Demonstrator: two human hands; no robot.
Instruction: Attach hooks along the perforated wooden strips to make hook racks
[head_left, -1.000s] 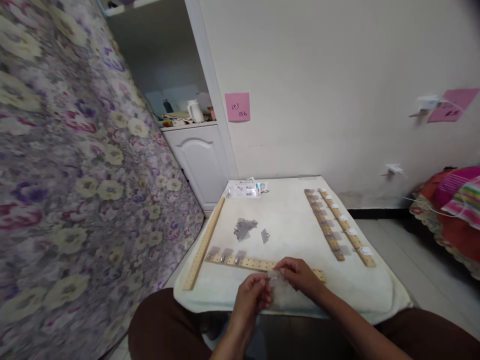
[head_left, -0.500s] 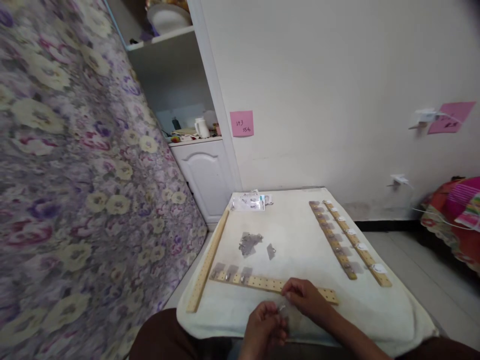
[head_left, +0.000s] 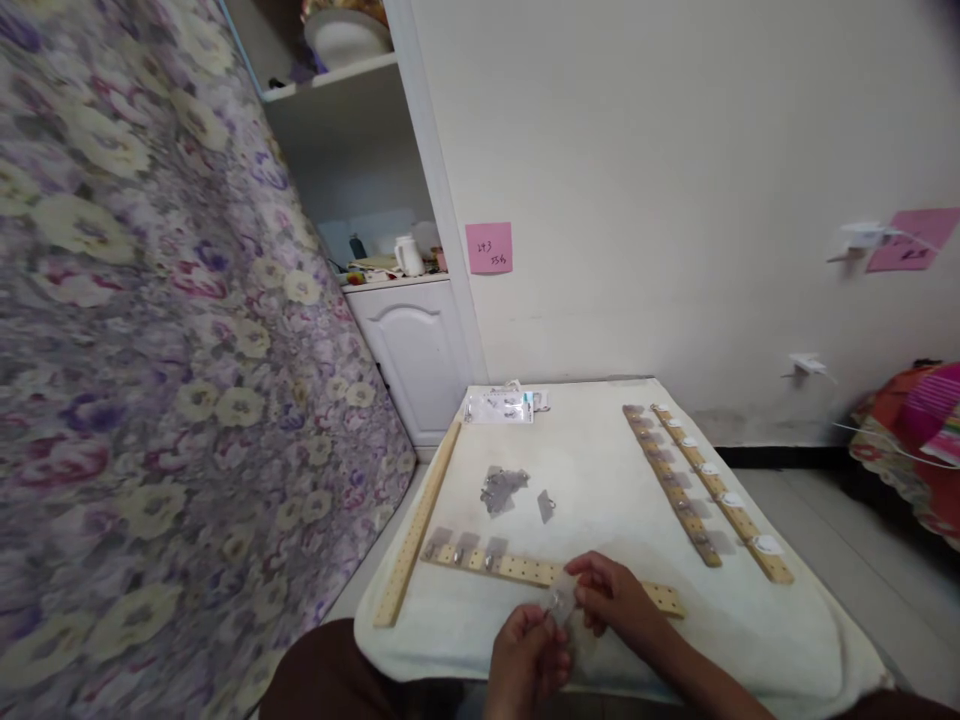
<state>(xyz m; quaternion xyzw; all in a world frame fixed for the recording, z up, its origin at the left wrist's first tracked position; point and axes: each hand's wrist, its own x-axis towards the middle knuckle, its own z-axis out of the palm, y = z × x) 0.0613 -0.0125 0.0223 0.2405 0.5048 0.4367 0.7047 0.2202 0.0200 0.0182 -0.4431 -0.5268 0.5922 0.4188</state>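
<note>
My left hand (head_left: pixel 526 660) and my right hand (head_left: pixel 615 595) meet at the near edge of a small table covered with a cream cloth (head_left: pixel 600 470). Together they pinch a small clear plastic bag (head_left: pixel 562 598) with a tiny metal piece in it. Just beyond my fingers lies a perforated wooden strip (head_left: pixel 517 570) with three small bags hung on its left end. A loose pile of small clear bags (head_left: pixel 501 488) and one single bag (head_left: pixel 545 505) lie further back.
Another wooden strip (head_left: pixel 416 535) runs along the table's left side, and two more strips (head_left: pixel 701 490) with bags and white tags lie at the right. A packet (head_left: pixel 501 406) sits at the far edge. A flowered mattress (head_left: pixel 150 350) leans at left; a white cupboard (head_left: pixel 412 340) stands behind.
The camera tilted up, so table and hands sit lower in view. My hands stayed together on the small bag, lifting it slightly toward the strip.
</note>
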